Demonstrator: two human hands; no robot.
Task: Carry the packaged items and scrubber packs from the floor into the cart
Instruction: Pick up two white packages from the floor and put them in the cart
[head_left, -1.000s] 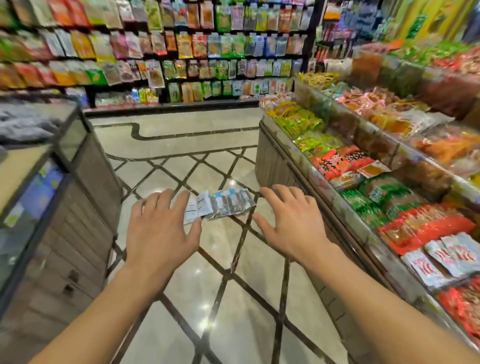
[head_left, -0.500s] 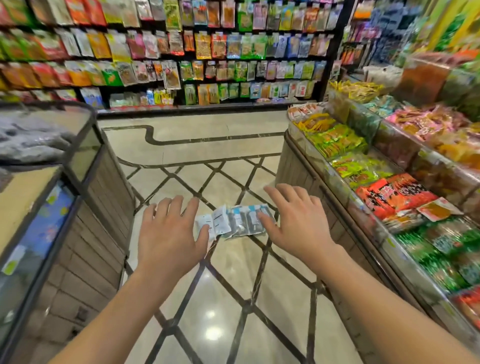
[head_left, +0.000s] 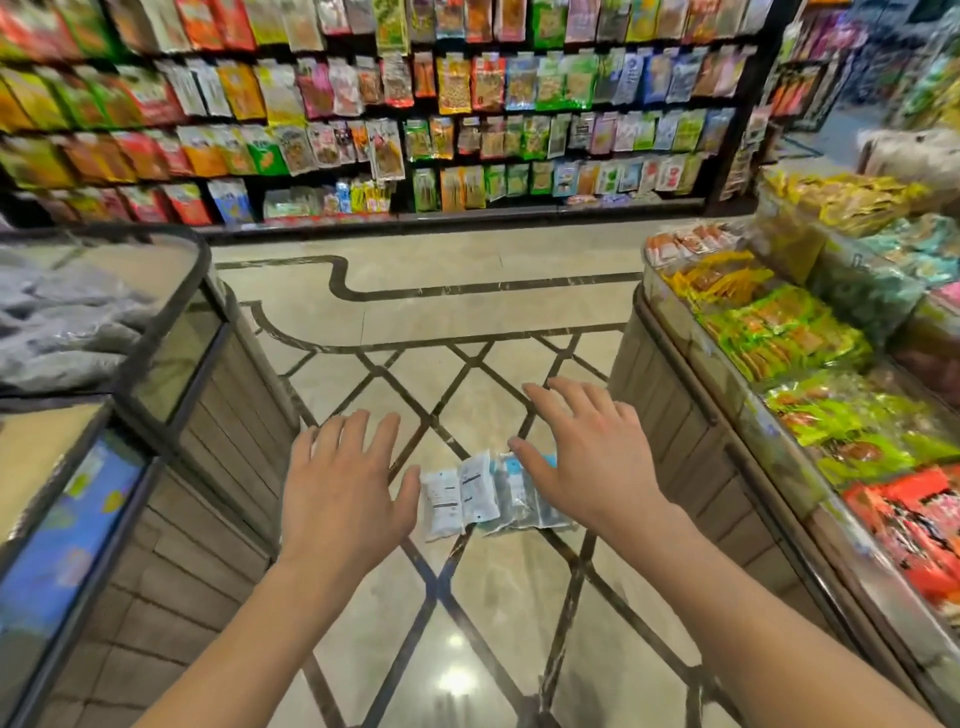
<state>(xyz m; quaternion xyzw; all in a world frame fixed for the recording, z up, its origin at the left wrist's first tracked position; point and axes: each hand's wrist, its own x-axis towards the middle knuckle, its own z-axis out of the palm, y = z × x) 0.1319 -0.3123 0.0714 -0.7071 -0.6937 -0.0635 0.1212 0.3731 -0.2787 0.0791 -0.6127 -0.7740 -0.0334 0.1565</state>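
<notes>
A small pile of flat packs (head_left: 470, 493), white and clear with dark print, lies on the tiled floor (head_left: 478, 597) in the aisle. My left hand (head_left: 343, 483) hovers just left of the pile, fingers spread and straight, holding nothing. My right hand (head_left: 587, 457) is stretched out over the pile's right end and hides part of it, fingers also spread and empty. Whether either hand touches the packs I cannot tell. No cart is in view.
A wood-panelled display counter with glass panels (head_left: 171, 364) stands on the left. On the right is a long wooden bin (head_left: 691, 441) piled with colourful snack packets. A wall of hanging snack bags (head_left: 415, 104) closes the far end of the aisle.
The view has moved closer to the pile, which now sits lower in the frame. Both hands have reached further forward; the right one now covers the pile's right end.
</notes>
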